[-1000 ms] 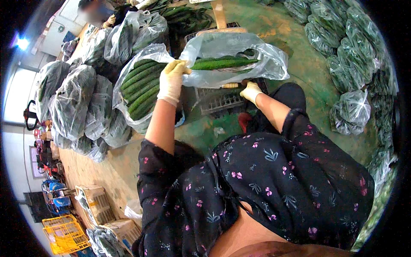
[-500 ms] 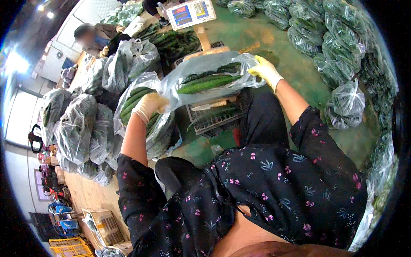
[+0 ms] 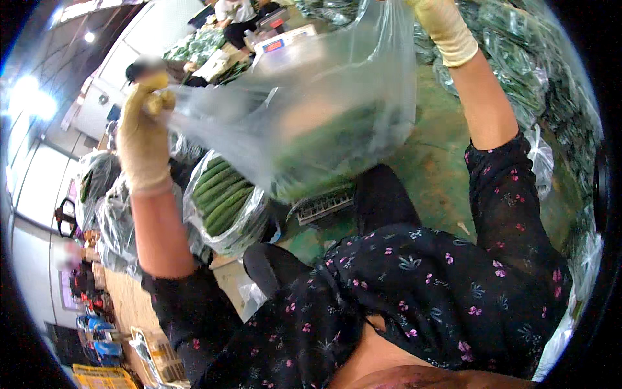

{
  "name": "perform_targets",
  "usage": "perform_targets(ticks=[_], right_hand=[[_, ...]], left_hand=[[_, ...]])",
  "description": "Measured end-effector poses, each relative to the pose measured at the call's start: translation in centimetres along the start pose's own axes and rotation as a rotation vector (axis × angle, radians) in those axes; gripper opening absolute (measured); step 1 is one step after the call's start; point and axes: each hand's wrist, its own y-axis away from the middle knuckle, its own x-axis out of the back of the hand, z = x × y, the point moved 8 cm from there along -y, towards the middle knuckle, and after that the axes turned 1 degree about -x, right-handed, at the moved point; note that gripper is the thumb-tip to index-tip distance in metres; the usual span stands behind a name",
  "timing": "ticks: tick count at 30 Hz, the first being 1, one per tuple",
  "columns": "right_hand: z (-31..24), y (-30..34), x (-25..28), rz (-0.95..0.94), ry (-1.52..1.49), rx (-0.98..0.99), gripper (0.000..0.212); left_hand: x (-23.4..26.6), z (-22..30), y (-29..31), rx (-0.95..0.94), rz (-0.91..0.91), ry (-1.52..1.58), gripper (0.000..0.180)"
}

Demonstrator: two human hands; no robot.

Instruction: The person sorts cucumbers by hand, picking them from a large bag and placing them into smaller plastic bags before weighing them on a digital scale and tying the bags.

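A large clear plastic bag [image 3: 337, 84] hangs stretched between my raised, gloved hands. My left hand [image 3: 144, 133] is closed on its left edge, and my right hand [image 3: 447, 31], partly cut off by the top of the view, grips the other side. Blurred green cucumbers [image 3: 337, 146] lie in the bottom of the bag. Beside it, on the left, stands another open bag [image 3: 236, 245] packed with long dark green cucumbers [image 3: 223, 194] in rows. Below the hanging bag, part of a dark slatted crate [image 3: 326, 209] shows between my knees.
A scale's display [image 3: 285, 40] stands beyond the bag. Filled clear bags [image 3: 116, 207] are heaped on the left, and more bagged green produce [image 3: 518, 71] is piled along the right. Other people sit at the far left and far back. A yellow crate [image 3: 103, 377] is at lower left.
Both hands have risen and moved apart, lifting the bag with cucumbers from above the crate. The bag now hangs upright, its contents at the bottom, and the filled bag on the left is more exposed.
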Motion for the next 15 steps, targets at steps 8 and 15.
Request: perform_targets(ticks=[8,15], right_hand=[[-2.9,11.0,-12.8,-0.587,0.356,-0.101,0.071],[-1.3,10.5,-8.2,-0.081,0.326,-0.033,0.02]], left_hand=[[-9.0,13.0,3.9,0.301,-0.204,-0.006,0.015],[-12.6,18.9,2.8,-0.295,-0.11,-0.149,0.024]])
